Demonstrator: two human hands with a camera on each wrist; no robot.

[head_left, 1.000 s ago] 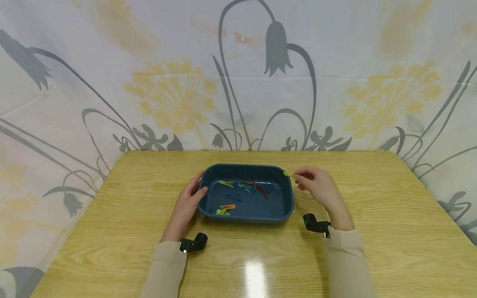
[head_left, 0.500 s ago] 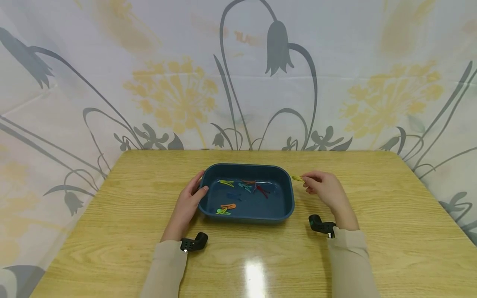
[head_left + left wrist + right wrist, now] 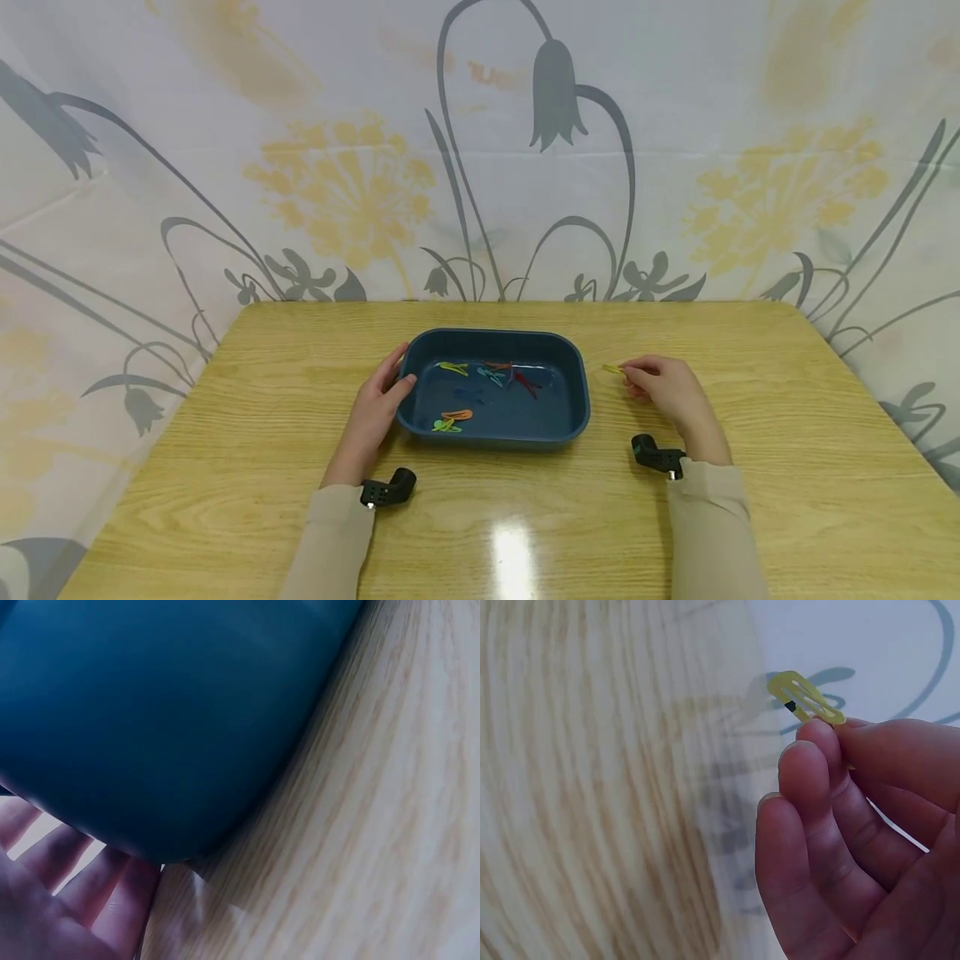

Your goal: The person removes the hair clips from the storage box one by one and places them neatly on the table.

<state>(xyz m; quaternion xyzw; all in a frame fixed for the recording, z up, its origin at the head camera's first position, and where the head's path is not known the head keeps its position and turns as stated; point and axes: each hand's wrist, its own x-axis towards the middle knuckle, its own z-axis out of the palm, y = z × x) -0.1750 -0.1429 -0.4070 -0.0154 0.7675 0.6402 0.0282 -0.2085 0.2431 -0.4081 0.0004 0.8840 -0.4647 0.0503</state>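
Observation:
My right hand [image 3: 670, 393] pinches a yellow snap hair clip [image 3: 804, 696] between thumb and index finger, with the other fingers curled below. It is over the table, to the right of a dark blue plastic tub [image 3: 495, 443]. My left hand [image 3: 377, 407] holds the tub's left side, thumb at the rim and fingers along the outer wall [image 3: 165, 735]. Several clips lie in the tub: a yellow clip [image 3: 453, 367], a teal clip [image 3: 491, 377], a dark red clip [image 3: 527, 384], an orange clip [image 3: 457, 415] and a green clip [image 3: 447, 426]. A blue clip [image 3: 469, 392] barely stands out.
The tub stands on a wooden table [image 3: 225, 467], near the middle. Behind the table hangs a cloth [image 3: 480, 167] printed with grey and yellow flowers. A black wrist camera sits on each wrist, the right camera [image 3: 656, 454] and the left camera [image 3: 388, 488].
My right hand has moved right and slightly toward me, carrying the yellow hair clip from above the tub's right rim to beside it. My left hand and the tub have stayed put.

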